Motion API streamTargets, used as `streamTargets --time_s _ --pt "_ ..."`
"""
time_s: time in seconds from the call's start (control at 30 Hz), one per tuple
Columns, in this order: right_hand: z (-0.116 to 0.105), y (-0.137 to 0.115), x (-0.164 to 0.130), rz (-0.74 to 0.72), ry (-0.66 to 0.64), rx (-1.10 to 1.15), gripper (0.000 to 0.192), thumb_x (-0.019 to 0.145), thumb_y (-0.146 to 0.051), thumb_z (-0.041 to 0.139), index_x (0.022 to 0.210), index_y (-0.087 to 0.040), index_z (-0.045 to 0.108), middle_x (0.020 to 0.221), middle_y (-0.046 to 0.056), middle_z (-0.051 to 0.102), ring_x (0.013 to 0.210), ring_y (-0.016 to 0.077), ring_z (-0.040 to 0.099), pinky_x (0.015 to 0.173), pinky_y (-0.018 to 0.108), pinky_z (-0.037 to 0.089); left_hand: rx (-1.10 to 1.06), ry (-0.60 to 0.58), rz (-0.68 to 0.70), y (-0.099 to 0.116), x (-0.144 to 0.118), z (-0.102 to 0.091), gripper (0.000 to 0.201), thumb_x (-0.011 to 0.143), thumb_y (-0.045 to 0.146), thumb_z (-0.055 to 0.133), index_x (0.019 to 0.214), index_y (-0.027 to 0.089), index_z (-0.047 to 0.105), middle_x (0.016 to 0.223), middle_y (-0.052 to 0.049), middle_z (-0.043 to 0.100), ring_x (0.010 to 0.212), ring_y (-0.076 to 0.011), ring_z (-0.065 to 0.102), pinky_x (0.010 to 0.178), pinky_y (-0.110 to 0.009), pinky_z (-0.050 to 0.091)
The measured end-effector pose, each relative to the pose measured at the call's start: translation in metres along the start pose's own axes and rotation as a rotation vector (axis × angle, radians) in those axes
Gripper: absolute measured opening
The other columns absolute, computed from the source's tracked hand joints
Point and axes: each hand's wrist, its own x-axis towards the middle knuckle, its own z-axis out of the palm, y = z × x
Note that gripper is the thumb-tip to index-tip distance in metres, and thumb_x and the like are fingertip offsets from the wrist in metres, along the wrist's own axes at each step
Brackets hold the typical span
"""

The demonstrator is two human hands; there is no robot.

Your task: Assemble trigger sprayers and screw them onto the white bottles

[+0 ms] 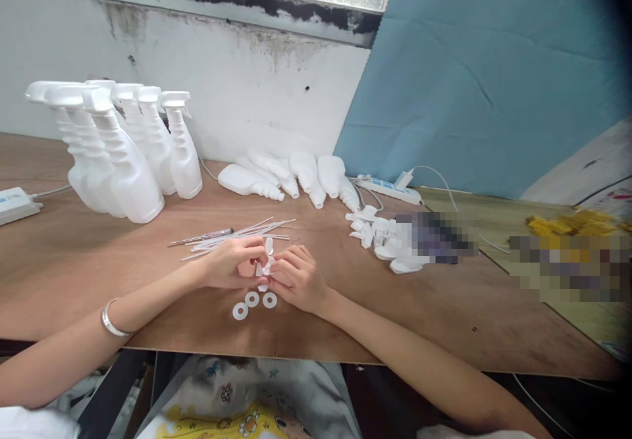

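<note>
Between my two hands is a white plastic spray trigger head [268, 247], partly hidden by the fingers. My left hand [230, 262] pinches it from the left, while my right hand [299, 278] has its fingers closed on its right side. Just below the hands, a few white ring washers [240, 311] lie flat on the table. Behind my left hand are several thin white dip tubes [247, 235], and a slim screwdriver-like tool [207, 235] with a clear handle lies beside them.
Several assembled white spray bottles [131, 162] stand at the left. Bottles without heads [251, 181] lie along the wall. Loose white trigger parts [385, 235] are piled at the right, near a power strip [390, 189]. Another power strip [17, 205] sits at the left edge of the wooden table [395, 320].
</note>
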Motion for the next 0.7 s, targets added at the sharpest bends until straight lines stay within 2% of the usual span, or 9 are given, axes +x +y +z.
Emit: streamTargets --time_s 0.27,0.7 --pt "-0.0022 -0.0013 0.0014 0.005 -0.009 0.002 0.013 0.08 -0.029 0.054 0.07 -0.02 0.055 0.076 0.001 0.065 0.071 0.0138 0.052 0.068 0.03 0.037 0.116 -0.037 0.044 -0.0027 -0.0014 -0.0022 0.021 0.08 0.037 0.052 0.081 0.017 0.058 0.078 -0.004 0.049 0.065 -0.0118 0.046 0.06 -0.021 0.036" --pt "0.0022 0.0013 -0.0004 0.01 -0.01 0.025 0.012 0.079 -0.027 0.055 0.07 -0.02 0.056 0.077 0.0 0.064 0.071 0.0127 0.051 0.068 0.029 0.036 0.08 -0.005 0.04 -0.0033 -0.0013 -0.0004 0.02 0.078 0.036 0.055 0.082 0.017 0.061 0.078 -0.003 0.049 0.065 -0.0107 0.047 0.061 -0.02 0.037"
